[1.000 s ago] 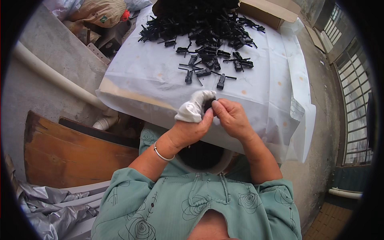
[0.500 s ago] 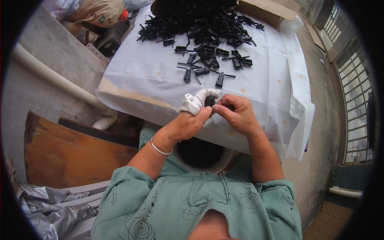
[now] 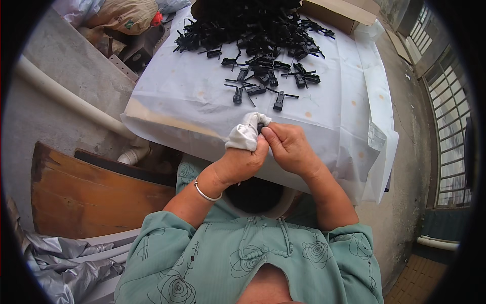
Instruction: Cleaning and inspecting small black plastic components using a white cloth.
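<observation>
head view: left hand [image 3: 242, 161] and right hand [image 3: 289, 147] pinch small black clip [image 3: 260, 127].

Hands shifted slightly
Left hand [image 3: 242, 161] and right hand [image 3: 289, 148] now pressed closer together, white cloth [image 3: 246, 133] bunched tighter around small black part [image 3: 260, 126].

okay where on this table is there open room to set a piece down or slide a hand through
The white table cover is bare along the near edge, between the scattered black parts and the left hand and right hand. Another free strip runs down the table's right side, near the hanging plastic. The far end is crowded by the heaped pile of black parts and a cardboard box.
</observation>
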Available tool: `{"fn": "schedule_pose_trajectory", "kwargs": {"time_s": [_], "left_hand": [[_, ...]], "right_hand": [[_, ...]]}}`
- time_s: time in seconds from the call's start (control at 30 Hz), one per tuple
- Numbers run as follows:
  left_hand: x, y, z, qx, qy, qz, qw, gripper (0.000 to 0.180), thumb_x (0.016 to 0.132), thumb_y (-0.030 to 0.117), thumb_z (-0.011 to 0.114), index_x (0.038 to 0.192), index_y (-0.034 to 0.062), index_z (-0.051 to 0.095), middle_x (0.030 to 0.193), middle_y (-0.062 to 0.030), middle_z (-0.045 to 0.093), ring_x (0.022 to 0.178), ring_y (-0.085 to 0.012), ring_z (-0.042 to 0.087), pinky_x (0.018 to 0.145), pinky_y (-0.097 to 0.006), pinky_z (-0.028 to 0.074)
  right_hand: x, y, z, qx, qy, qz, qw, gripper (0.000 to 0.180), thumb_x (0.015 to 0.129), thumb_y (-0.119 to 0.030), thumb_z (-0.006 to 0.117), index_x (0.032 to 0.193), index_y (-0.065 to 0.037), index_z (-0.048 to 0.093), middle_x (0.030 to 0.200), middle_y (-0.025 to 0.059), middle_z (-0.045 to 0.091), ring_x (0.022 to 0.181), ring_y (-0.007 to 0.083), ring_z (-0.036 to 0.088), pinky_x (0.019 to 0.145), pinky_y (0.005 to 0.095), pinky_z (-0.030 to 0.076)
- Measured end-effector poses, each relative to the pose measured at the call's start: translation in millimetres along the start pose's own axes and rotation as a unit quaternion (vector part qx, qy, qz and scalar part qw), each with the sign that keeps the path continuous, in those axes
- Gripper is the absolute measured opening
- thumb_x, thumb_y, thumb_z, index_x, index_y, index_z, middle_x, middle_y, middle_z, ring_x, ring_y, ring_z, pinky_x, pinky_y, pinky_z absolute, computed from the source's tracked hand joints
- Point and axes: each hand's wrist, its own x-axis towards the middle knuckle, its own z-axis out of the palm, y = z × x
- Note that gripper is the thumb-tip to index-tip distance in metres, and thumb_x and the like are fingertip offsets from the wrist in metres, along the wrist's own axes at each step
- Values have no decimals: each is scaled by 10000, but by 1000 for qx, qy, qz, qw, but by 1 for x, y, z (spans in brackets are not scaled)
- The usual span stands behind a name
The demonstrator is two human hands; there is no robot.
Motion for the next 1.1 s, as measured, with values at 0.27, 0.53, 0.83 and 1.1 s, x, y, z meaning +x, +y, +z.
{"fn": "schedule_pose_trajectory", "kwargs": {"time_s": [0.27,0.53,0.83,1.1], "left_hand": [[-7,19,-27,25,-108,-60,992,286,813,99,500,1066,-34,482,870,-195,565,816,-346,551,752,-358,440],[-8,-5,-30,171,-70,-27,982,309,792,63,590,1094,18,542,1003,-132,561,765,-192,570,691,-270,470],[3,-18,0,-176,66,-78,979,255,874,92,531,1098,-15,473,879,-65,560,723,-103,518,651,-238,455],[3,-22,1,-235,56,-137,961,254,882,95,523,1108,-16,484,861,-32,567,701,-53,511,600,-201,451]], "right_hand": [[12,9,-18,5,-88,47,995,133,861,-100,496,786,-19,570,601,100,513,500,247,434,503,303,393],[31,47,-22,-416,-9,-11,909,274,764,-65,574,1036,-91,590,770,132,616,624,301,600,571,380,482],[7,23,-4,-28,32,-35,998,134,799,-63,588,916,1,575,650,69,531,524,109,462,489,254,383],[-1,-5,-3,-35,53,-117,991,128,754,-94,670,797,-17,577,592,29,473,481,83,380,453,239,327]]}}
